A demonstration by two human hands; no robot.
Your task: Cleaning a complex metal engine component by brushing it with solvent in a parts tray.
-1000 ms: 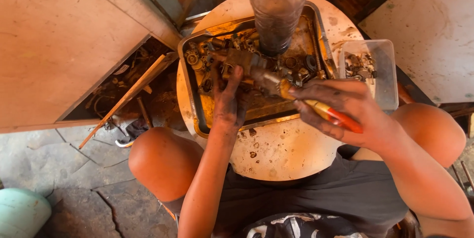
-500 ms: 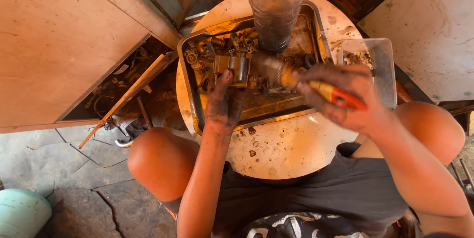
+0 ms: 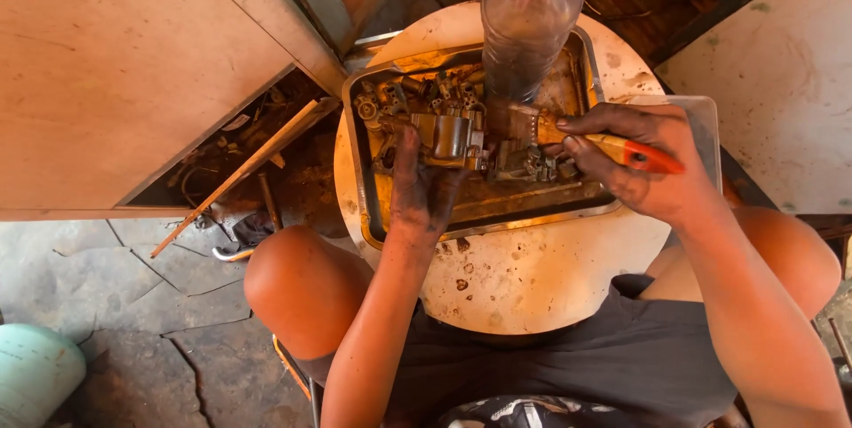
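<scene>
The left hand (image 3: 424, 186) is dirty with dark grease and reaches into a metal tray (image 3: 368, 206) that lies on a round pale table (image 3: 532, 277). Its grip is closed on a grey metal engine part (image 3: 448, 135), which it holds inside the tray, just over the brown liquid at the bottom. The right hand (image 3: 643, 162) has its grip clamped around a brush with an orange and red handle (image 3: 635, 153). The head of the brush points left and touches the metal part near its right side; the bristles are partly hidden, so I cannot tell exactly where they meet it. More small metal pieces (image 3: 390, 99) lie in the far left corner of the tray. A clear plastic bottle (image 3: 528, 28) with a pale blue cap stands upright at the far edge of the tray. A transparent plastic box (image 3: 701, 117) stands just beside the tray on the right. The person's two bare knees are under the table, and a wooden panel (image 3: 133, 73) stands at the left.
</scene>
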